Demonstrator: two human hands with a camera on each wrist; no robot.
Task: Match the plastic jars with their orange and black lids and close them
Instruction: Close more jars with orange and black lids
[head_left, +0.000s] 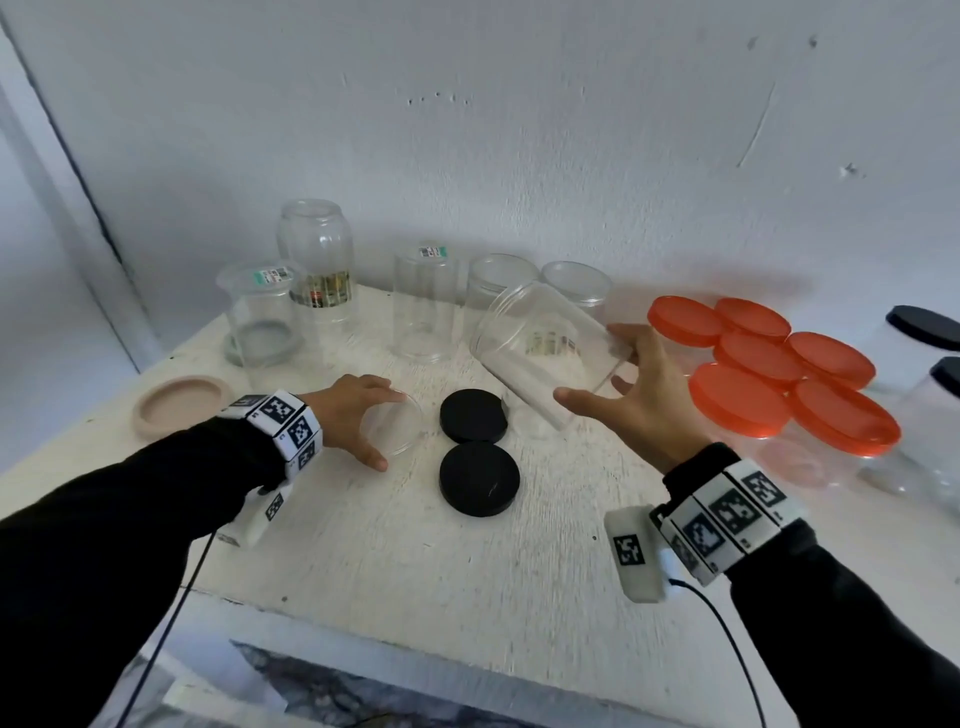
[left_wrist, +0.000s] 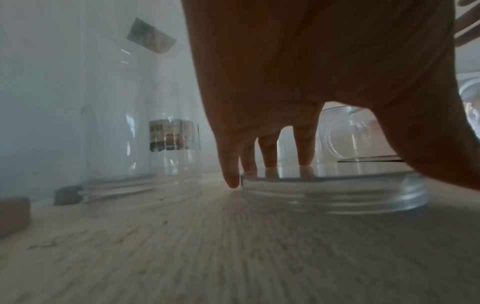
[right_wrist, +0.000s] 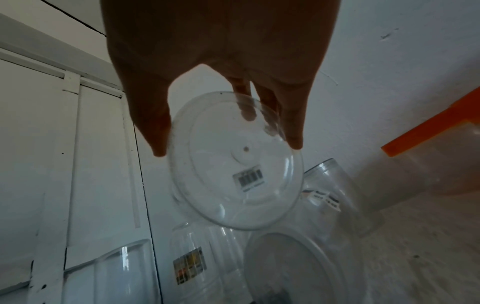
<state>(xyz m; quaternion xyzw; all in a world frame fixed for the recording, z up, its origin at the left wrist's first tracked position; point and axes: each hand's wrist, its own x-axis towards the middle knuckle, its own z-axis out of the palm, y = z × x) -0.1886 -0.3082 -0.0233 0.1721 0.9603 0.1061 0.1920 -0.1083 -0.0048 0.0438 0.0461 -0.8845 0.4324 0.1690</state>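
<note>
A person in black sleeves stands at a white painted wooden table (head_left: 363, 561) set against a pale wall. The right hand (head_left: 641, 400) holds a clear, empty plastic jar (head_left: 540, 348) tilted in the air above the table, thumb on one side of its base and fingers on the other, mouth pointing up and away to the left. From the right wrist view the jar's round base (right_wrist: 233, 162) carries a small barcode sticker.

The left hand (head_left: 358, 421) reaches down over a clear, shallow round plastic lid (head_left: 402, 423) lying flat on the table; the fingers (left_wrist: 303, 144) are spread and the fingertips touch its far rim, thumb at the near side.

Just right of that lid lie two flat round black lids (head_left: 475, 460), one behind the other and touching. A beige round lid (head_left: 179, 402) sits near the table's left edge.

Along the back stands a row of clear open jars (head_left: 317, 260), several upside down, some with paper labels. To the right, six jars closed with orange lids (head_left: 769, 364) are clustered close to the right hand. Beyond them, at the far right edge, stand two clear jars with black lids (head_left: 924, 325).
</note>
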